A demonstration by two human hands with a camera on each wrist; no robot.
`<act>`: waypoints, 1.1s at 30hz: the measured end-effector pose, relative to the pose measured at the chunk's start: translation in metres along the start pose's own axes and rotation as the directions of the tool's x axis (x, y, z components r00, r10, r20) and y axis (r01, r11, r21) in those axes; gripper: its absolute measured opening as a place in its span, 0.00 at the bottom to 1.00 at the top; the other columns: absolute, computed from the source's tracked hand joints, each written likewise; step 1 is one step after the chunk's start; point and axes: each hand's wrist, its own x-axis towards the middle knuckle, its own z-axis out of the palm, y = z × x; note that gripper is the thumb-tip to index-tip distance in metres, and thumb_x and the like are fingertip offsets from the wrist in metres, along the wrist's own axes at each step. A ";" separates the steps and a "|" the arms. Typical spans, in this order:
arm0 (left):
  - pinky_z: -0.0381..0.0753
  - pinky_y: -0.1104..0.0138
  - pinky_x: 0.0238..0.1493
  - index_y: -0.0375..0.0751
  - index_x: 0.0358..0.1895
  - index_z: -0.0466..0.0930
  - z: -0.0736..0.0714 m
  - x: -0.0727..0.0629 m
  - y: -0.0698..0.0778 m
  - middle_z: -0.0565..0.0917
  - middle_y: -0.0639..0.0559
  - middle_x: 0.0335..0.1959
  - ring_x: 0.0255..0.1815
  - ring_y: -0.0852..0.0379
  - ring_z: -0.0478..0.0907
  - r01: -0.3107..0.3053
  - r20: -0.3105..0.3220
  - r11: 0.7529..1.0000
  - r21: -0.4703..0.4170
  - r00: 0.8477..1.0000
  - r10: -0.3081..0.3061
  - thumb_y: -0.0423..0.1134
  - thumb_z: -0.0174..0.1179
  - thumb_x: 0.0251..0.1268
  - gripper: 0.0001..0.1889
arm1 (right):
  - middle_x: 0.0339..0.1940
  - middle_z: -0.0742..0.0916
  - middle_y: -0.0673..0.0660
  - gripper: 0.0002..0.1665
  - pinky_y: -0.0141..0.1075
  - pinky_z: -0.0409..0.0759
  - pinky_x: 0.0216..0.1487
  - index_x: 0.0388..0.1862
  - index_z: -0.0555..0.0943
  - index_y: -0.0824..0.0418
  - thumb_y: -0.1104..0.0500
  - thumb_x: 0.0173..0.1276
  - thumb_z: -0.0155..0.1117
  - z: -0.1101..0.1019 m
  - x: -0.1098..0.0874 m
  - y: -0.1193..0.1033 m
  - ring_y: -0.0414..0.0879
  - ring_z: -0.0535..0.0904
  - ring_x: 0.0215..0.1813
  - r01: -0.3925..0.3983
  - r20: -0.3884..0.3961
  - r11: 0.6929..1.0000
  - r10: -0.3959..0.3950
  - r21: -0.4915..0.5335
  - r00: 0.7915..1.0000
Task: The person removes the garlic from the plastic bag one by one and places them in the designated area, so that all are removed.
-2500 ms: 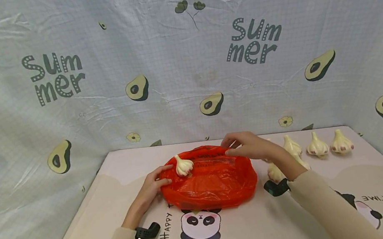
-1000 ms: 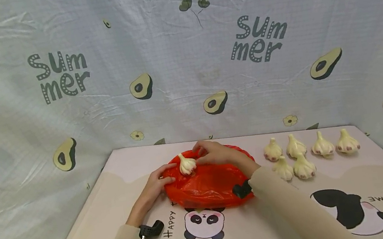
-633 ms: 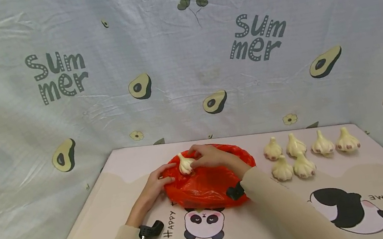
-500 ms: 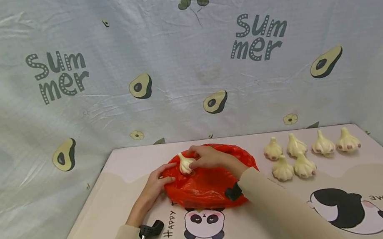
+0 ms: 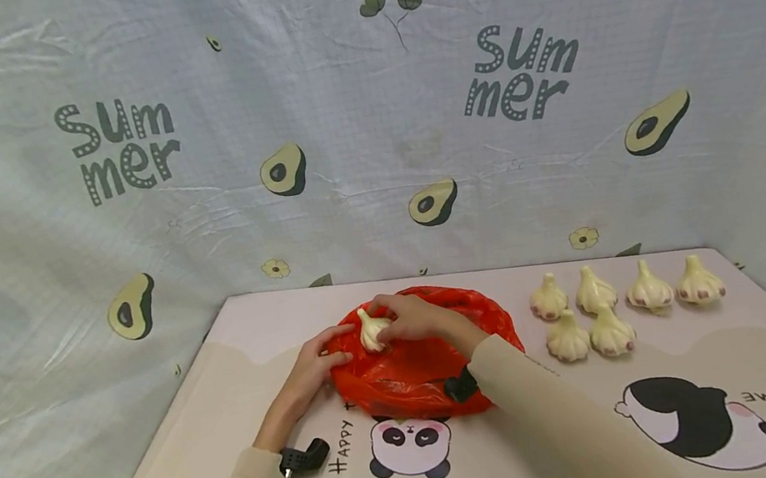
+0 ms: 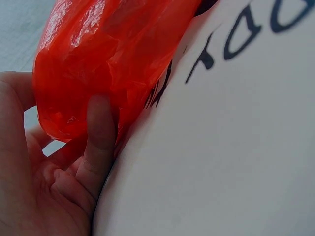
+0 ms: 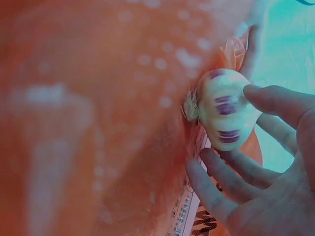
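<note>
A red plastic bag (image 5: 393, 389) lies spread on the table, its mouth facing up. At its left side my left hand (image 5: 308, 372) grips the rim; in the left wrist view the thumb (image 6: 100, 120) lies across the red film, other fingers behind it. A whitish garlic bulb (image 5: 370, 329) stands inside the bag's left end, stem up. My right hand (image 5: 413, 318) reaches over the bag and pinches this bulb. The right wrist view shows the bulb's purple-marked underside and root tuft, the thumb (image 7: 275, 101) on one side and fingers on the other.
Several more garlic bulbs (image 5: 611, 332) stand in two rows on the table right of the bag. The tabletop (image 5: 483, 476) carries printed pandas and lettering. A pale cloth (image 5: 324, 71) with avocado prints hangs behind and at both sides.
My right hand has moved left from the bag's right rim to the garlic bulb at its left end and taken hold of it. The left hand has stayed at the rim.
</note>
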 end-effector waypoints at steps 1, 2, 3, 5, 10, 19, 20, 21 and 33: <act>0.78 0.50 0.71 0.47 0.73 0.72 0.000 0.000 0.000 0.68 0.40 0.78 0.73 0.38 0.71 0.002 -0.004 1.000 0.000 1.000 -0.002 0.34 0.54 0.70 0.28 | 0.62 0.84 0.58 0.25 0.48 0.82 0.66 0.65 0.76 0.50 0.55 0.70 0.68 0.000 0.000 0.000 0.52 0.79 0.58 0.001 0.003 1.000 -0.001 0.004 1.000; 0.78 0.50 0.71 0.47 0.73 0.72 0.000 0.000 0.000 0.68 0.40 0.78 0.73 0.38 0.71 0.003 -0.005 1.000 0.003 1.000 -0.003 0.35 0.54 0.70 0.28 | 0.62 0.84 0.58 0.24 0.48 0.82 0.66 0.64 0.77 0.50 0.54 0.70 0.69 -0.001 0.000 0.000 0.52 0.79 0.58 0.002 0.007 1.000 -0.002 0.008 1.000; 0.78 0.50 0.71 0.47 0.73 0.72 0.000 0.000 0.000 0.68 0.40 0.78 0.73 0.38 0.71 0.004 -0.006 1.000 0.006 1.000 -0.004 0.35 0.54 0.70 0.28 | 0.62 0.84 0.59 0.24 0.48 0.83 0.66 0.63 0.77 0.51 0.54 0.69 0.69 -0.001 0.000 0.000 0.52 0.80 0.58 0.003 0.011 1.000 -0.003 0.013 1.000; 0.78 0.50 0.71 0.47 0.73 0.73 0.000 0.000 0.000 0.68 0.40 0.78 0.73 0.38 0.71 0.006 -0.008 1.000 0.009 1.000 -0.006 0.35 0.54 0.70 0.27 | 0.62 0.83 0.59 0.23 0.47 0.83 0.66 0.61 0.77 0.52 0.54 0.68 0.70 -0.001 0.000 0.000 0.52 0.80 0.58 0.004 0.016 1.000 -0.005 0.021 1.000; 0.76 0.49 0.73 0.45 0.73 0.72 0.000 -0.001 0.001 0.69 0.39 0.77 0.73 0.38 0.70 -0.017 -0.001 1.000 0.014 1.000 0.017 0.35 0.54 0.70 0.28 | 0.62 0.83 0.58 0.24 0.47 0.83 0.65 0.59 0.76 0.55 0.55 0.67 0.73 0.000 0.000 -0.001 0.51 0.79 0.57 -0.002 0.014 0.999 0.001 0.040 1.000; 0.72 0.47 0.76 0.44 0.73 0.72 -0.001 0.000 0.001 0.69 0.40 0.77 0.73 0.39 0.69 -0.029 0.005 0.999 0.014 1.000 0.029 0.35 0.54 0.70 0.28 | 0.64 0.82 0.60 0.32 0.47 0.84 0.63 0.66 0.76 0.54 0.56 0.64 0.75 -0.002 -0.001 -0.002 0.52 0.79 0.58 -0.015 0.038 0.999 0.014 0.032 0.999; 0.72 0.48 0.75 0.45 0.73 0.73 0.000 -0.001 0.001 0.69 0.40 0.77 0.73 0.39 0.70 -0.028 0.002 0.999 0.014 1.000 0.028 0.35 0.54 0.70 0.27 | 0.64 0.82 0.60 0.32 0.47 0.85 0.62 0.66 0.76 0.53 0.57 0.64 0.75 -0.003 -0.002 -0.002 0.52 0.79 0.58 -0.018 0.038 0.999 0.016 0.039 0.999; 0.73 0.48 0.75 0.45 0.73 0.73 0.000 -0.001 0.002 0.70 0.40 0.77 0.72 0.40 0.70 -0.027 0.000 1.000 0.012 1.000 0.027 0.35 0.54 0.70 0.27 | 0.63 0.83 0.60 0.31 0.47 0.85 0.62 0.65 0.76 0.53 0.57 0.64 0.75 -0.004 -0.002 -0.002 0.52 0.80 0.57 -0.016 0.035 0.999 0.015 0.043 0.999; 0.75 0.53 0.73 0.42 0.74 0.72 -0.001 0.001 0.002 0.70 0.38 0.76 0.71 0.40 0.71 -0.036 -0.002 0.999 0.025 0.999 0.036 0.35 0.54 0.71 0.27 | 0.62 0.85 0.60 0.29 0.46 0.86 0.61 0.63 0.76 0.53 0.60 0.64 0.74 -0.012 -0.010 -0.011 0.52 0.81 0.57 0.023 0.000 1.000 -0.023 0.010 1.000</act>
